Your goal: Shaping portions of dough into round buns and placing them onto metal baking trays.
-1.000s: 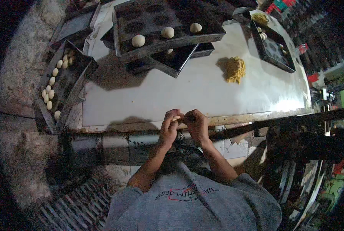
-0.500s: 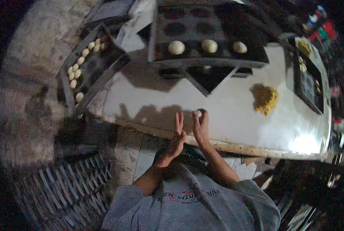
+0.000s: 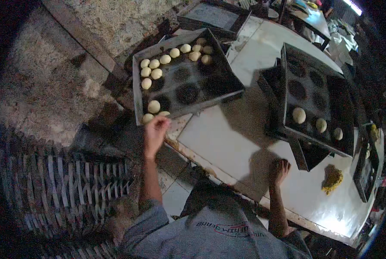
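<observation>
My left hand (image 3: 156, 134) reaches over the near corner of a dark metal tray (image 3: 139, 93). Its fingers are drawn together against a pale dough ball (image 3: 164, 114), which they partly hide. Close by in that corner sit two more pale balls, and several others line the tray's left and far sides. Over the white tabletop, my right hand (image 3: 280, 172) is closed with its fingers curled in. Whatever may be inside that fist is hidden.
A deep dark tray (image 3: 318, 140) with three dough balls stands on other trays at the right. Beyond my right hand lies a yellow crumbly heap (image 3: 332, 179). Another tray (image 3: 363, 172) is at the far right. Slatted crates (image 3: 67, 181) stand at lower left.
My view has turned left. My hands, close together over the table before, are now apart. The left has gone from open to closed at the tray; the small white ball at my right fingers is out of sight.
</observation>
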`<state>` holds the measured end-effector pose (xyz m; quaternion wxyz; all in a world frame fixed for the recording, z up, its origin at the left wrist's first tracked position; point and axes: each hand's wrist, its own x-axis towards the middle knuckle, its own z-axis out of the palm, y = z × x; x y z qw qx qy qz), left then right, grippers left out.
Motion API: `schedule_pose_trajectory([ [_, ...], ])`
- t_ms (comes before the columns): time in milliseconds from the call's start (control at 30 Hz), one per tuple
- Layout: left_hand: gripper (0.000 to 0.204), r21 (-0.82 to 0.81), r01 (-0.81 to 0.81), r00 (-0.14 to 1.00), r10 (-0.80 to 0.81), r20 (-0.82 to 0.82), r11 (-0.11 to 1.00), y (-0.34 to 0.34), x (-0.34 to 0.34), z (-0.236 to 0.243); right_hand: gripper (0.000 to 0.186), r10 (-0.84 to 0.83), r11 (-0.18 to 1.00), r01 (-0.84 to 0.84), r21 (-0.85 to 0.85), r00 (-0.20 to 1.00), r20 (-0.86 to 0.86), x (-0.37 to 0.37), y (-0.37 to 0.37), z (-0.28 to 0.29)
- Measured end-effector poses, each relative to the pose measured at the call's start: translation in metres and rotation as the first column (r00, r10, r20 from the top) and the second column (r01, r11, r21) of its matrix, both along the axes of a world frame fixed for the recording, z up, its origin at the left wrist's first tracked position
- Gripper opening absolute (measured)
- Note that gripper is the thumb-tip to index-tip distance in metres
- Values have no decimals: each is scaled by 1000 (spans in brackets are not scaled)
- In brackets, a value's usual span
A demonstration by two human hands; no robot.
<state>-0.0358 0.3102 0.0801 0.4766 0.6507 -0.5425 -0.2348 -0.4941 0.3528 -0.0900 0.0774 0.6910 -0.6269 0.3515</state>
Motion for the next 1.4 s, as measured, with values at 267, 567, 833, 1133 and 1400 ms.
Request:
schedule_pose_trajectory([
  [267,33,198,286,831,-345,436,938,-106,114,3,15,-410,883,431,185,901,-141,-72,21,-30],
  [567,23,514,442,710,-637,300,735,-131,122,1,32,-398,839,389,380,915,-59,17,17,32],
  [833,16,245,401,914,-365,-179,883,-127,138,-4,49,-257,729,-472,495,481,838,20,32,185],
  [1133,54,-498,-53,62,-495,-867,865,-78,100,22,36,76,894,-359,268,711,699,-94,-176,265],
  [1400,60,-769,139,-393,-678,-621,624,-13,-33,-45,37,15,995,44,88,815,-579,-142,-311,118],
])
